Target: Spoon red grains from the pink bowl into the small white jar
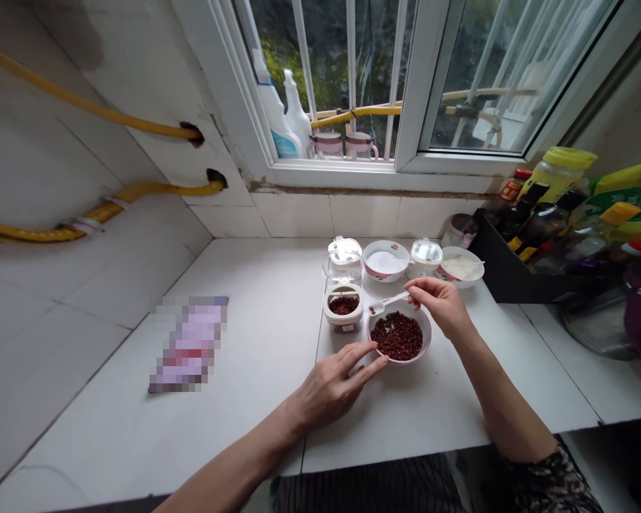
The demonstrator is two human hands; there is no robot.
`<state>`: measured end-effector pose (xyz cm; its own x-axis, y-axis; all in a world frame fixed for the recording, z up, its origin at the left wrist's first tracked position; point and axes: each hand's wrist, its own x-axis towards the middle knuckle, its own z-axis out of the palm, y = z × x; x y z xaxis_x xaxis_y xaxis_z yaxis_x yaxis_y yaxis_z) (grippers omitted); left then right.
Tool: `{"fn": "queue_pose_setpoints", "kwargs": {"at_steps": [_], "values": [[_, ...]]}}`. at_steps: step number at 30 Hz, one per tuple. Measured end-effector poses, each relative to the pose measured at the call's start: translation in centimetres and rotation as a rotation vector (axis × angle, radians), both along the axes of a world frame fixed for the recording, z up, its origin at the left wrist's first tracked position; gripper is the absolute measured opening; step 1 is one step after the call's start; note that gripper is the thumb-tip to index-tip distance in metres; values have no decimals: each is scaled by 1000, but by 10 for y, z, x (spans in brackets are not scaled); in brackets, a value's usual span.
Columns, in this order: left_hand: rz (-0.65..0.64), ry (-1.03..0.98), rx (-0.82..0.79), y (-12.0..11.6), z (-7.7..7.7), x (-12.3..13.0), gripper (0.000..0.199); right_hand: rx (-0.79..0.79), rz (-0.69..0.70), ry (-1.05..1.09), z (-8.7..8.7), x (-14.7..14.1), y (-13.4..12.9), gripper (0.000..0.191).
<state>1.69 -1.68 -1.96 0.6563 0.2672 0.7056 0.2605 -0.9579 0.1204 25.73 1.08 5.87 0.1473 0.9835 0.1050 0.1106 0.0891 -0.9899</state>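
my spoon (393, 300) looked smooth plastic, the bowl (426, 331) glossy ceramic, its grains (402, 338) rough, the surface (267, 342) smooth, faintly shiny.

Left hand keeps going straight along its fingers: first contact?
The bowl: the left hand has its fingertips at the near-left rim, seemingly touching. Over the rim, the dark red grains would likely be next, though height is hard to judge from one view.

White countertop (272, 299): an open lane lies between the purple packet (195, 342) and the open seasoning jar (344, 320), its front crossed by the left forearm (256, 442). Obstructions: the right hand (441, 306) and white spoon (394, 299) bar the far side of the peppercorn bowl (426, 336) from above; the black condiment tray (523, 281) bounds the right.
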Motion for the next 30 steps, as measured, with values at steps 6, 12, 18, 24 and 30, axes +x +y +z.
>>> {"fn": "queue_pose_setpoints", "kwargs": {"at_steps": [6,12,18,24,30], "values": [[9,6,17,0,1,0,48,355,-117,-349,-2,-38,-10,17],[17,-2,26,0,1,0,48,651,2,-711,-2,-39,-17,25],[-1,1,4,0,3,-1,48,414,-135,-659,7,3,-14,16],[-4,10,-14,0,1,-2,48,269,35,-810,-10,4,-10,20],[7,8,-2,0,0,-1,48,197,81,-751,-11,-6,-13,21]]}}
